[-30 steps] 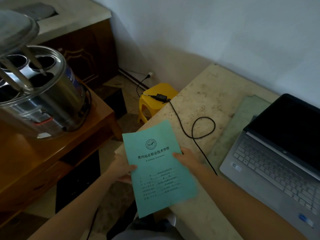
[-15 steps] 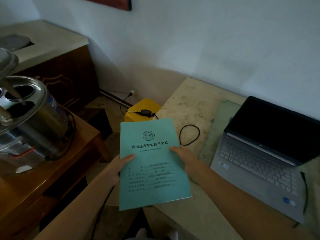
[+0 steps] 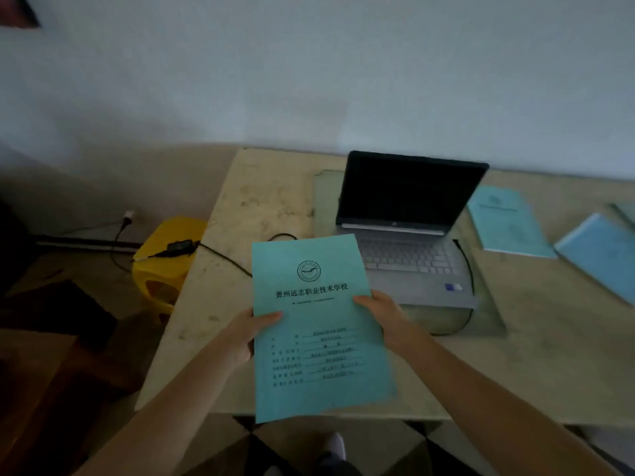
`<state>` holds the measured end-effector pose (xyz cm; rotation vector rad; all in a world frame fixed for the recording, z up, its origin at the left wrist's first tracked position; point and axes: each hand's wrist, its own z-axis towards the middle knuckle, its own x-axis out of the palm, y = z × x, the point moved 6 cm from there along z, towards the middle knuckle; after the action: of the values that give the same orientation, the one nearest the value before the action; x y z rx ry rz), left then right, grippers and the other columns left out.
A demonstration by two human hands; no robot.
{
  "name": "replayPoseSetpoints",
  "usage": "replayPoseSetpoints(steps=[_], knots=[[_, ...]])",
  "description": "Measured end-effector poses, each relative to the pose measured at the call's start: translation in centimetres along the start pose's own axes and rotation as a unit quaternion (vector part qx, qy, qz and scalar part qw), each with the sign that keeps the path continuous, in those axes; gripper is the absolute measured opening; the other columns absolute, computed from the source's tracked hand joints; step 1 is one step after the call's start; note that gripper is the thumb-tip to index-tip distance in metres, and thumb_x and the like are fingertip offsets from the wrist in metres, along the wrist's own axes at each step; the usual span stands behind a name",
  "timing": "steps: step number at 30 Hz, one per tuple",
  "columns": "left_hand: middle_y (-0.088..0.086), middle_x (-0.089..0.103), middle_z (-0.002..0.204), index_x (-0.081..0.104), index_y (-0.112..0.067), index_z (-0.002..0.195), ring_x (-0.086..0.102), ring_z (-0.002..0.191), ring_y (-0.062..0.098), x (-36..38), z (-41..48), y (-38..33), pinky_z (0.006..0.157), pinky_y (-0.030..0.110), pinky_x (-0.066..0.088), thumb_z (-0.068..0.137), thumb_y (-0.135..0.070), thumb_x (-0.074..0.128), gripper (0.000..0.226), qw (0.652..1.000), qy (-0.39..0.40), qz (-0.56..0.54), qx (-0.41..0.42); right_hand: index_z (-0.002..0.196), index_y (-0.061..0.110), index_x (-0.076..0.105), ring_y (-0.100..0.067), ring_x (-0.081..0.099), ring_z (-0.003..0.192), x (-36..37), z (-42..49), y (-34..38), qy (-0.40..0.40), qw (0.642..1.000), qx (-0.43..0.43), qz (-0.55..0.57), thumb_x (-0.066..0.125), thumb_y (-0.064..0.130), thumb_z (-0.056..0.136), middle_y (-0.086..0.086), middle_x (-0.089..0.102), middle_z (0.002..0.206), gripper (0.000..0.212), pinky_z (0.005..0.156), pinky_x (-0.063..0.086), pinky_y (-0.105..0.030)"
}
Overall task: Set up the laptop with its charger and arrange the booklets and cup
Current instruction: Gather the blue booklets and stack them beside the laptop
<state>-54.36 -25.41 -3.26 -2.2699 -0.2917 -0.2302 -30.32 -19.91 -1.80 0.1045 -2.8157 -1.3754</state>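
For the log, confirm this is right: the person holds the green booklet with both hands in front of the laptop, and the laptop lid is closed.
One thing is wrong: the head view shows the laptop lid open, its screen dark. The rest stands: the left hand and the right hand both hold the green booklet in front of it.

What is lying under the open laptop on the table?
The laptop sits on a greenish mat laid on the table. A black cable lies on the mat along its right side. Anything beneath the laptop's body is covered.
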Motion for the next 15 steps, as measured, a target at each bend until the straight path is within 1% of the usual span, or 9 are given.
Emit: replayPoseSetpoints(steps=[2, 5, 6, 8, 9, 10, 12, 13, 15], knots=[[0.017, 0.070, 0.104, 0.061, -0.004, 0.111, 0.068, 0.091, 0.033, 2.7, 0.7, 0.6, 0.072, 0.044, 0.056, 0.084, -0.006, 0.063, 0.028, 0.999, 0.033, 0.029, -0.017, 0.107, 0.006, 0.068, -0.037, 0.068, 0.093, -3.3, -1.2, -1.5, -0.047, 0.999, 0.004, 0.025, 0.061, 0.013, 0.088, -0.018, 0.071, 0.103, 0.022, 0.087, 0.054, -0.052], [0.014, 0.071, 0.101, 0.062, -0.003, 0.110, 0.069, 0.087, 0.029, 7.2, 1.5, 1.4, 0.066, 0.038, 0.057, 0.084, -0.005, 0.063, 0.026, 0.995, 0.064, 0.075, -0.027, 0.098, 0.007, 0.069, -0.034, 0.070, 0.086, -8.1, -3.2, -4.0, -0.109, 0.992, 0.010, 0.060, 0.062, 0.015, 0.087, -0.014, 0.073, 0.094, 0.015, 0.079, 0.056, -0.046], [0.014, 0.070, 0.100, 0.061, -0.003, 0.110, 0.068, 0.085, 0.028, 8.8, 1.6, 1.8, 0.066, 0.037, 0.056, 0.084, -0.004, 0.063, 0.026, 0.994, 0.069, 0.084, -0.032, 0.096, 0.009, 0.069, -0.033, 0.070, 0.085, -9.6, -3.9, -4.7, -0.124, 0.990, 0.006, 0.069, 0.063, 0.015, 0.087, -0.014, 0.073, 0.093, 0.013, 0.079, 0.057, -0.046], [0.019, 0.067, 0.099, 0.061, 0.000, 0.110, 0.065, 0.081, 0.030, 11.9, 1.8, 2.5, 0.072, 0.041, 0.054, 0.084, -0.001, 0.062, 0.026, 0.991, 0.076, 0.103, -0.043, 0.093, 0.012, 0.070, -0.031, 0.071, 0.083, -12.5, -5.2, -5.9, -0.152, 0.985, -0.001, 0.086, 0.064, 0.016, 0.086, -0.011, 0.075, 0.091, 0.011, 0.077, 0.058, -0.045], [0.020, 0.068, 0.095, 0.061, 0.001, 0.109, 0.065, 0.078, 0.030, 13.4, 2.0, 3.0, 0.072, 0.041, 0.055, 0.084, 0.000, 0.062, 0.025, 0.989, 0.080, 0.115, -0.050, 0.094, 0.012, 0.070, -0.030, 0.071, 0.082, -14.0, -5.9, -6.5, -0.168, 0.981, -0.003, 0.093, 0.064, 0.017, 0.085, -0.010, 0.075, 0.089, 0.011, 0.076, 0.058, -0.044], [0.018, 0.071, 0.086, 0.062, 0.001, 0.106, 0.067, 0.071, 0.029, 15.0, 2.1, 3.5, 0.068, 0.040, 0.057, 0.083, 0.001, 0.062, 0.022, 0.987, 0.086, 0.125, -0.056, 0.095, 0.012, 0.069, -0.030, 0.071, 0.082, -15.5, -6.6, -7.0, -0.183, 0.978, -0.004, 0.097, 0.064, 0.017, 0.085, -0.010, 0.075, 0.089, 0.012, 0.076, 0.058, -0.044], [0.011, 0.072, 0.065, 0.062, -0.001, 0.096, 0.069, 0.054, 0.024, 18.0, 2.4, 4.3, 0.051, 0.033, 0.058, 0.082, 0.003, 0.061, 0.015, 0.983, 0.104, 0.137, -0.065, 0.093, 0.012, 0.070, -0.031, 0.071, 0.079, -18.4, -7.8, -7.8, -0.205, 0.973, -0.007, 0.107, 0.063, 0.015, 0.085, -0.010, 0.075, 0.085, 0.011, 0.078, 0.058, -0.046], [0.010, 0.072, 0.060, 0.061, -0.002, 0.092, 0.068, 0.049, 0.022, 19.6, 2.5, 4.7, 0.047, 0.031, 0.057, 0.082, 0.004, 0.062, 0.012, 0.981, 0.111, 0.144, -0.067, 0.090, 0.012, 0.070, -0.030, 0.071, 0.075, -19.9, -8.3, -8.2, -0.215, 0.970, -0.008, 0.115, 0.062, 0.014, 0.085, -0.009, 0.076, 0.081, 0.010, 0.077, 0.058, -0.046], [0.010, 0.072, 0.059, 0.060, -0.003, 0.087, 0.068, 0.048, 0.022, 22.6, 2.7, 5.5, 0.046, 0.031, 0.057, 0.081, 0.004, 0.063, 0.009, 0.977, 0.121, 0.160, -0.069, 0.086, 0.012, 0.070, -0.027, 0.071, 0.068, -22.8, -9.0, -8.9, -0.232, 0.965, -0.008, 0.122, 0.061, 0.014, 0.085, -0.008, 0.076, 0.074, 0.009, 0.073, 0.058, -0.045]])
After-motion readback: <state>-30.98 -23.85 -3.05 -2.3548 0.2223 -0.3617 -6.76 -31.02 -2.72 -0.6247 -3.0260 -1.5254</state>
